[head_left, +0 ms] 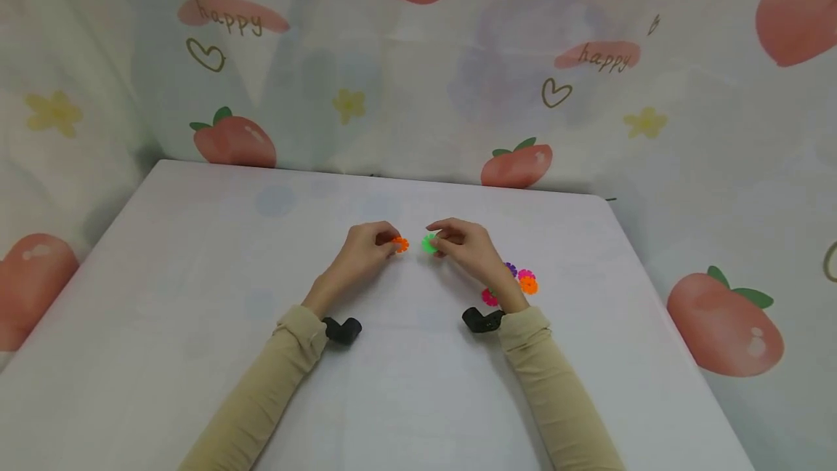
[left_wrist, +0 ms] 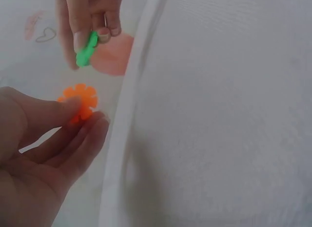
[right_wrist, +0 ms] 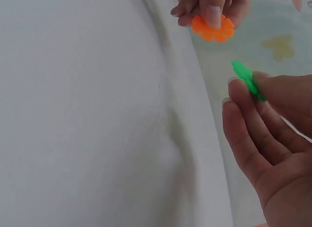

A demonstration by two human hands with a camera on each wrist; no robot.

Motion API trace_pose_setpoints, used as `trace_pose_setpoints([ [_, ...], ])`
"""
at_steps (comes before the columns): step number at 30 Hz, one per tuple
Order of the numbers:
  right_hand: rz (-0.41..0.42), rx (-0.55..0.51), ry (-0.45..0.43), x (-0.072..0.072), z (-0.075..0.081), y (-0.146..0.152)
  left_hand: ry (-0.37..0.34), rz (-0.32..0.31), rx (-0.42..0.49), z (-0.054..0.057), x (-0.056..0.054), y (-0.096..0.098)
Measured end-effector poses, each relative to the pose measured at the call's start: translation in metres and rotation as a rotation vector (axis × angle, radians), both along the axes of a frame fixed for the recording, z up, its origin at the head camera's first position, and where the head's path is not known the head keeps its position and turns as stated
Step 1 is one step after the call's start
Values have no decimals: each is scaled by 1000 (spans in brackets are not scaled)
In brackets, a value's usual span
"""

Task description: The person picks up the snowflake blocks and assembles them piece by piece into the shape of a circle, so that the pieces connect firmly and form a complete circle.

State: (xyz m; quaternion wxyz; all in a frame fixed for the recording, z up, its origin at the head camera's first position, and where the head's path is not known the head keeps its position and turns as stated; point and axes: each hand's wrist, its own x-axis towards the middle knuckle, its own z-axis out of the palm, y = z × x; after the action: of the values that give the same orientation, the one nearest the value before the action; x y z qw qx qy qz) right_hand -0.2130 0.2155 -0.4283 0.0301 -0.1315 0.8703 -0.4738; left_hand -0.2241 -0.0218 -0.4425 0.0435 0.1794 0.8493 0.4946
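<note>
My left hand [head_left: 368,249] pinches an orange snowflake-shaped plastic disc [left_wrist: 87,97] with notched petals between thumb and fingers. Facing it, my right hand [head_left: 467,246] holds a green disc [right_wrist: 247,79] of the same kind, turned nearly edge-on in the right wrist view. A small gap separates the two discs above the middle of the table. In the left wrist view the green disc [left_wrist: 87,50] appears beyond the orange one.
Beside my right wrist lie several loose discs on the white table [head_left: 418,398]: a purple one [head_left: 511,269], a pink one [head_left: 526,275], an orange one [head_left: 529,285] and a red one [head_left: 490,297], partly behind the wrist. A patterned cloth [head_left: 405,42] hangs behind the table.
</note>
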Motion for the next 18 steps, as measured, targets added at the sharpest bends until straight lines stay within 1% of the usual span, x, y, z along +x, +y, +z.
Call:
trace_pose_setpoints([
  [5, 1, -95, -31, -3, 0, -12, 23, 17, 9, 4, 1, -6],
  [9, -7, -125, -41, -6, 0, -19, 26, 24, 33, 6, 1, -8],
  [15, -40, -115, -41, -8, -1, -27, -12, 22, 91, 7, -1, -9],
  [18, -46, -139, -63, -8, -3, -30, -34, 23, 114, 6, -2, -11],
])
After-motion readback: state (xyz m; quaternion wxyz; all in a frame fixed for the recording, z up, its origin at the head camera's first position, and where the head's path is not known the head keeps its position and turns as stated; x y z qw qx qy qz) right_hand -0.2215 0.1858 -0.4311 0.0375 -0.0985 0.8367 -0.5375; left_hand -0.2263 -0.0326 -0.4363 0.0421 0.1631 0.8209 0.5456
